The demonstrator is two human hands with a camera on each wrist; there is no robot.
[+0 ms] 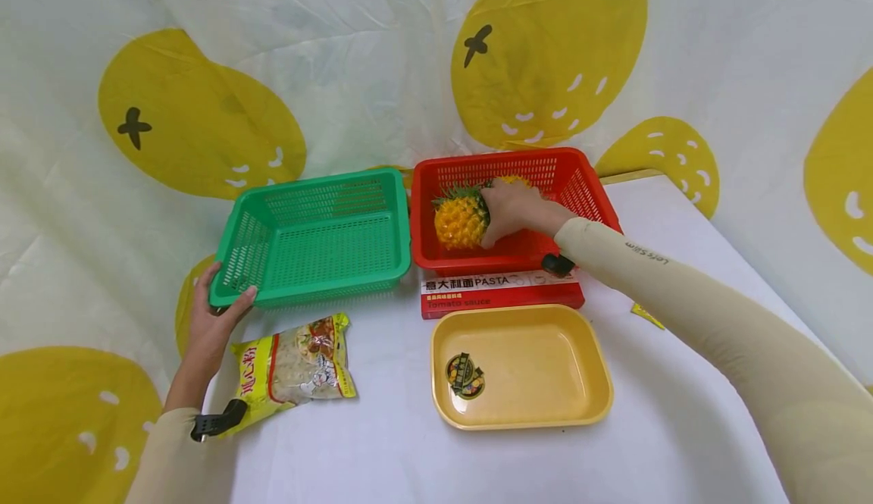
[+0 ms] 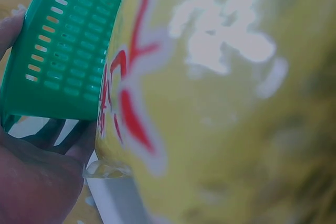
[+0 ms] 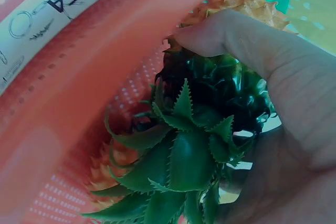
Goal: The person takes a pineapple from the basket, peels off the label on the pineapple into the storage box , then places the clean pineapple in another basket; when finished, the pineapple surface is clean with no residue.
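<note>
A toy pineapple lies inside the red basket, and my right hand grips it at the leafy crown; a second yellow fruit peeks out behind the hand. In the right wrist view the thumb curls over the pineapple's top. My left hand holds the near left corner of the green basket, thumb on the rim. In the left wrist view the green basket wall is beside my palm.
A yellow snack bag lies next to my left wrist and fills the left wrist view. A red pasta box sits in front of the red basket. A yellow tray stands nearer. A patterned cloth backs the table.
</note>
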